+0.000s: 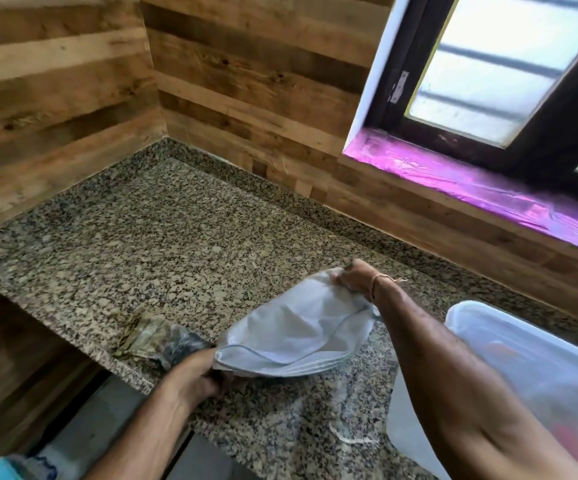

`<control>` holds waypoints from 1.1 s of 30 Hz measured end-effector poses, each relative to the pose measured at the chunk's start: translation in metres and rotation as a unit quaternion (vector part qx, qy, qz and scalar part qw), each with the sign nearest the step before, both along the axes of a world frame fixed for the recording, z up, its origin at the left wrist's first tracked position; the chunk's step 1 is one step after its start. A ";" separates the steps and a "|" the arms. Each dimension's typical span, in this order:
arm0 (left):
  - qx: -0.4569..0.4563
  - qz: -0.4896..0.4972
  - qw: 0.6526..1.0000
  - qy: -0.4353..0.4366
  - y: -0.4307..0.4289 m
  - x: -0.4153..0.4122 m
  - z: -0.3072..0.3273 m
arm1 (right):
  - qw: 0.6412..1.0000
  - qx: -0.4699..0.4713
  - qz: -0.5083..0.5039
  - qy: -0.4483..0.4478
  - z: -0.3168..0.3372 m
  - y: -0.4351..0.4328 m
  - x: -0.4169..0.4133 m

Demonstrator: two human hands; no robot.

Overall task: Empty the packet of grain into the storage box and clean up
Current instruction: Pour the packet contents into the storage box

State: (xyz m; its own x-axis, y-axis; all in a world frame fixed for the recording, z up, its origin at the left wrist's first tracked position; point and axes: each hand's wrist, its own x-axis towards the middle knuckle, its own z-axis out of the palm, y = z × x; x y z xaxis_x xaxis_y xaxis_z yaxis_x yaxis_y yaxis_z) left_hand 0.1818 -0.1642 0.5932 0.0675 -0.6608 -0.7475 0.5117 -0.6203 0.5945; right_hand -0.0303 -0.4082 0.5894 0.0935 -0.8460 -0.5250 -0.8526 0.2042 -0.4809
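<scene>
packet: limp white woven-plastic packet with a stitched blue-edged seam (294, 330), held stretched just above the speckled granite tabletop (163, 237), between my two hands. It sags flat, so I judge it empty or close to it.
left hand (194, 377): grip clamped on the packet's near corner, fingers curled round the edge.
right hand (351, 280): grip clamped on the far corner, bunching the fabric; thread band on the wrist.
box: translucent white plastic storage box (530, 362) at my right, partly hidden behind the right forearm. Can't tell whether its top is open or lidded, or how full it is.
step: my read is clean-up, flattening or folding the emptied packet.
how: hold both corners taut and level, bring the far corner toward the near one, and crease it on the tabletop. If any grain is left inside, tip the mouth over the box first.
risk: shaking it here would scatter leftover grains onto the granite, where the speckle hides them.
nearby: small clear plastic pouch with dark and brownish contents (157, 341) lies on the tabletop just beside the left hand, and a clear film sheet (346, 424) lies near the box. Keep the fold clear of both.
</scene>
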 end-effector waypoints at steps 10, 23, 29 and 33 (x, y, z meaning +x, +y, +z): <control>-0.159 -0.004 0.986 0.052 -0.065 0.007 0.030 | 0.971 -0.181 -0.039 -0.150 0.146 -0.001 -0.037; -0.405 -0.136 0.904 0.003 -0.103 -0.129 0.099 | 0.913 -0.297 -0.154 -0.232 0.256 0.071 -0.206; -0.472 -0.153 0.866 -0.065 -0.098 -0.212 0.089 | 0.866 -0.311 -0.216 -0.327 0.237 0.101 -0.290; -0.495 -0.165 0.847 -0.103 -0.086 -0.245 0.079 | 0.846 -0.301 -0.248 -0.363 0.203 0.107 -0.334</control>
